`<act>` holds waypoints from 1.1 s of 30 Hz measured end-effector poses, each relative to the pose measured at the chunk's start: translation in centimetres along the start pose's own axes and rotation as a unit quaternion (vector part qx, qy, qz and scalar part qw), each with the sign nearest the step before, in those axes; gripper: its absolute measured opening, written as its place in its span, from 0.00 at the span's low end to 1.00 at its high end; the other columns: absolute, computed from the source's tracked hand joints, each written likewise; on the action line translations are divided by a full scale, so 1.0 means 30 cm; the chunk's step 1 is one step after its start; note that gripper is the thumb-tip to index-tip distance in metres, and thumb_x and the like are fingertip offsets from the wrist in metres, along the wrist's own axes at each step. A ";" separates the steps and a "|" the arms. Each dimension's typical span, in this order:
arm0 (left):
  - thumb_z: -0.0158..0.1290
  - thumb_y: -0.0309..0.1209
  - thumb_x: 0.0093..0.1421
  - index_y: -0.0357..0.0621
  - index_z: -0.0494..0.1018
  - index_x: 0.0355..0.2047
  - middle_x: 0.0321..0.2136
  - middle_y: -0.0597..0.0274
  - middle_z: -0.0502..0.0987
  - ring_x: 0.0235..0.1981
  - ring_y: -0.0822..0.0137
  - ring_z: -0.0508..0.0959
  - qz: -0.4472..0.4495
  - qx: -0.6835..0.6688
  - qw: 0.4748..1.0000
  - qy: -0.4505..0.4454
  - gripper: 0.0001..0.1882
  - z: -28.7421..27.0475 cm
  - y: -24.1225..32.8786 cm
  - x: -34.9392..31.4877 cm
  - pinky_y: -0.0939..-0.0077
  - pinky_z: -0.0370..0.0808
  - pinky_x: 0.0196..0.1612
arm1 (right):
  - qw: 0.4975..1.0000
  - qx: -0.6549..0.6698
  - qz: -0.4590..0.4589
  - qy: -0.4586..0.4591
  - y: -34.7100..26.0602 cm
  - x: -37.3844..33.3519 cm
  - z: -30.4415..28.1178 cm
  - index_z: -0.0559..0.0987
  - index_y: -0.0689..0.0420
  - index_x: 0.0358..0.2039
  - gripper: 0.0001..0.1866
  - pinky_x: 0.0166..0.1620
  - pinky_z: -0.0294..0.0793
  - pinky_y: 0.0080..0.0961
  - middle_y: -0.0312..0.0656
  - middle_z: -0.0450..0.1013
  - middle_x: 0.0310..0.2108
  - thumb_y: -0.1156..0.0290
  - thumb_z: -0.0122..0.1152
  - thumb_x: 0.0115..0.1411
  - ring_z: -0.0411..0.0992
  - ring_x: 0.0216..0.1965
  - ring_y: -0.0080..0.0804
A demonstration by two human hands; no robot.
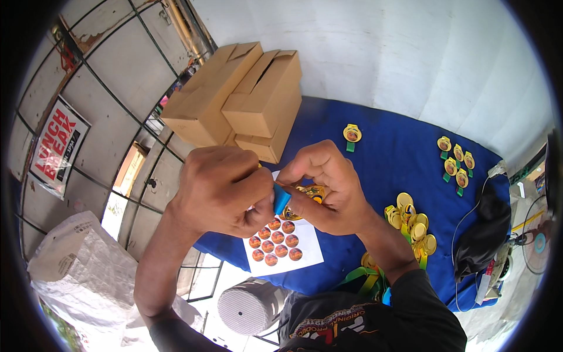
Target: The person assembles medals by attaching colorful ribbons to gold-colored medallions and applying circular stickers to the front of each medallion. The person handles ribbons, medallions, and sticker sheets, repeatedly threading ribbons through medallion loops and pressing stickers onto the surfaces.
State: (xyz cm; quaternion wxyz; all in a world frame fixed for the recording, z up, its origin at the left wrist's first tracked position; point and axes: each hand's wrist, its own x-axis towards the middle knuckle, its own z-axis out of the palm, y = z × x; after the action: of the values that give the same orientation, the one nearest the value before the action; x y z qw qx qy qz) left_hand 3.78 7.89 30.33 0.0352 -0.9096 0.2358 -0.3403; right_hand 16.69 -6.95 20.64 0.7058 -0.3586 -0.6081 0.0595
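Over the blue-covered table, my left hand (220, 190) is closed, its fingers pinching a short blue ribbon (282, 198). My right hand (331, 188) closes on the same ribbon from the other side, thumb and fingertips together. A gold medal (315, 192) shows partly behind the right thumb; whether the ribbon is joined to it, I cannot tell. Beneath both hands lies a white sheet (306, 263) with rows of round red and orange stickers (277, 237), its upper part hidden by the hands.
Cardboard boxes (252, 111) stand at the far left. One medal (352, 133) lies at the back, and several more medals (456, 158) are grouped at right. A pile of gold medals (417, 229) with ribbons sits by my right forearm. A black bag (484, 229) rests near the right edge.
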 end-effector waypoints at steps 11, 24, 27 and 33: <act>0.56 0.26 0.36 0.49 0.65 0.16 0.14 0.67 0.61 0.11 0.62 0.65 -0.046 -0.074 0.996 -0.031 0.09 0.014 -0.007 0.001 0.70 0.63 0.15 | 0.984 0.117 0.125 -0.042 0.002 -0.009 -0.016 0.65 0.59 0.45 0.19 0.45 0.73 0.24 0.40 0.72 0.37 0.87 0.60 0.57 0.73 0.40 0.22; 0.37 0.77 0.61 0.39 0.64 0.62 0.65 0.40 0.65 0.69 0.46 0.64 -0.286 -0.719 0.597 0.214 0.52 0.306 0.127 -0.172 0.47 0.60 0.70 | 0.954 0.254 0.144 0.066 -0.009 -0.032 0.027 0.61 0.54 0.46 0.22 0.46 0.72 0.25 0.44 0.74 0.39 0.87 0.61 0.58 0.73 0.41 0.24; 0.31 0.79 0.60 0.43 0.59 0.68 0.66 0.36 0.64 0.70 0.44 0.62 -0.148 -0.777 0.538 0.292 0.56 0.331 0.078 -0.162 0.45 0.57 0.71 | 0.931 0.317 0.167 0.073 -0.001 -0.039 0.044 0.61 0.53 0.45 0.22 0.46 0.73 0.26 0.46 0.74 0.40 0.87 0.60 0.58 0.74 0.42 0.27; 0.36 0.80 0.58 0.42 0.54 0.73 0.70 0.33 0.58 0.72 0.43 0.60 -0.193 -0.797 0.479 0.315 0.59 0.367 0.141 -0.157 0.50 0.53 0.73 | 0.903 0.411 0.108 0.061 0.035 -0.047 0.050 0.62 0.54 0.45 0.21 0.52 0.75 0.29 0.48 0.75 0.45 0.90 0.55 0.59 0.76 0.49 0.31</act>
State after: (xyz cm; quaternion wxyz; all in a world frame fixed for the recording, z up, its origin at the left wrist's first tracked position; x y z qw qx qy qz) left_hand 5.97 5.20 18.12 -0.8477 -0.4017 0.2196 -0.2680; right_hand 15.33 -6.26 18.88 0.8156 -0.1032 -0.4425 0.3582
